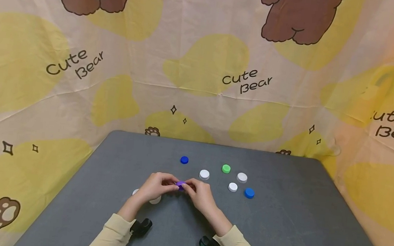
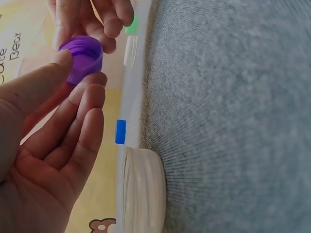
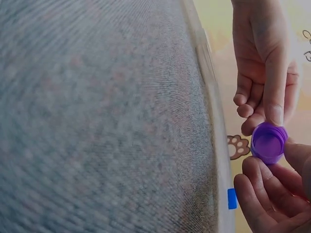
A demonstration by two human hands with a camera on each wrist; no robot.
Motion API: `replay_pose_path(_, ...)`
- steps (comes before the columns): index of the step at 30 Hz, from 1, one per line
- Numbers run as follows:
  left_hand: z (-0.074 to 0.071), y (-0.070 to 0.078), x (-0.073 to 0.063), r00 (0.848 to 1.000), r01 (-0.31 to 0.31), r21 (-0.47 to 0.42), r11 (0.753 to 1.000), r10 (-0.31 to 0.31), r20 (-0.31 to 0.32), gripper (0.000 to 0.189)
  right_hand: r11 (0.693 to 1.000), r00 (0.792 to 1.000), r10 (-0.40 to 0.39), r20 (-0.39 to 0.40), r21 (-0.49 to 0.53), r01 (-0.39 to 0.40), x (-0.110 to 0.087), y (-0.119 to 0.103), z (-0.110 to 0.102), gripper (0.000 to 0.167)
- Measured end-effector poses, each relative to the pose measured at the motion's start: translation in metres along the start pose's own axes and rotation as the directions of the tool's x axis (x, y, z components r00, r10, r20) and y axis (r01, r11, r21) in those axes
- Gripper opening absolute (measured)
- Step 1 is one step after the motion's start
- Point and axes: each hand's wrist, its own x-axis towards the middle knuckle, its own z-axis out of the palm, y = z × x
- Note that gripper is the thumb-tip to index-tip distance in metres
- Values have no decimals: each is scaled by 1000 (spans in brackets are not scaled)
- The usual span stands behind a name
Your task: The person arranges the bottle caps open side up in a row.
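Observation:
A small purple bottle cap [image 1: 180, 184] is held up between the two hands, its hollow threaded inside showing in both wrist views. My left hand [image 1: 154, 186] pinches one side, with the thumb [image 2: 60, 63] on the rim and the fingertips under it. From the other side my right hand [image 1: 202, 196] pinches the same cap, thumb and index finger at its edge. In the right wrist view the cap [image 3: 268, 143] sits between both thumbs, above the tabletop. Beside and below the left hand lie two white caps, partly covered; one is the white cap [image 1: 155, 200].
Beyond the hands on the grey table [image 1: 278, 241] lie a dark blue cap [image 1: 184, 160], a white cap [image 1: 204, 174] and a green cap [image 1: 226, 168]. Farther right are two more white caps [image 1: 242, 177] and a blue cap [image 1: 249, 193]. A patterned cloth [image 1: 202, 68] hangs behind.

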Motion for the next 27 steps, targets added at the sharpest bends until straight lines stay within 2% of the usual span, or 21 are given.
replay_pose_path(11,-1,-4,-2,999,-30,-27,999,30,-13,17,998,999,29,37,56,-31,2,-1,1,23)
replay_pose_path(15,-1,-5,-2,996,-82,-26,996,81,-27,19,997,998,40,48,64,-43,3,0,2,25)
replay_pose_path(20,-2,-7,-4,991,-133,-30,991,133,-16,24,993,995,74,65,85,-80,3,-1,2,29)
replay_pose_path(24,-3,-7,-5,992,-124,-46,991,124,-7,25,990,994,87,71,104,-94,3,-1,3,30)
replay_pose_path(27,-3,-7,-5,993,-119,-52,992,119,-2,26,990,996,65,62,118,-72,2,0,3,29)
